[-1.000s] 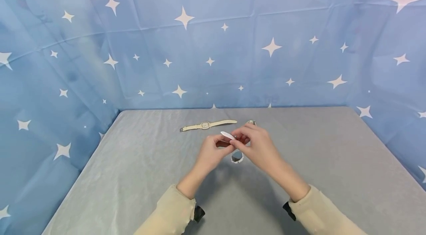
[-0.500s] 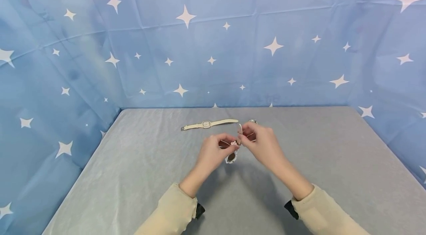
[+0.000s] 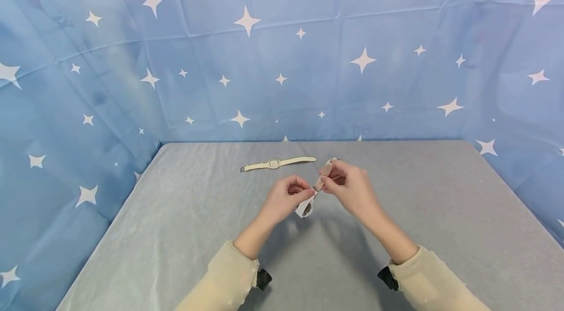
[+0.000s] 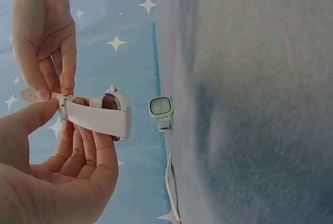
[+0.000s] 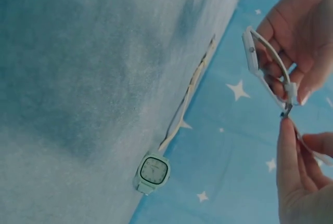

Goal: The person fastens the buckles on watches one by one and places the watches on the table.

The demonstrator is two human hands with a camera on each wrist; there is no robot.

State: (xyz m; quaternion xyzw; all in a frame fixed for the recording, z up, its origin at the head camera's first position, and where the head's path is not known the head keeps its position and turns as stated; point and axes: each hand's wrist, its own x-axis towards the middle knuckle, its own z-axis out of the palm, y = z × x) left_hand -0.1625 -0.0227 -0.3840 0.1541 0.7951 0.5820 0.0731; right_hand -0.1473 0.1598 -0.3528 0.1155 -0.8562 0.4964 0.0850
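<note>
Between my hands, above the table, is a white wristwatch (image 3: 305, 207) with its strap looped round into the buckle (image 4: 63, 107). My left hand (image 3: 284, 199) pinches the strap beside the buckle, and the watch case (image 5: 250, 51) hangs below those fingers. With thumb and fingers, my right hand (image 3: 351, 187) pinches the strap's free end (image 4: 32, 95), which sticks out past the buckle. The pale underside of that end faces the head camera. The watch face is turned out of sight in the head view.
A cream watch (image 3: 274, 163) lies stretched out toward the back of the grey table (image 3: 176, 232). Right of it stands a pale green watch (image 5: 153, 171), partly hidden behind my right hand in the head view. A blue star-patterned cloth (image 3: 282, 56) hangs behind.
The white watch has turned between my hands. Its strap end, earlier held close to the left fingers, now extends up and right from the buckle in my right hand's pinch.
</note>
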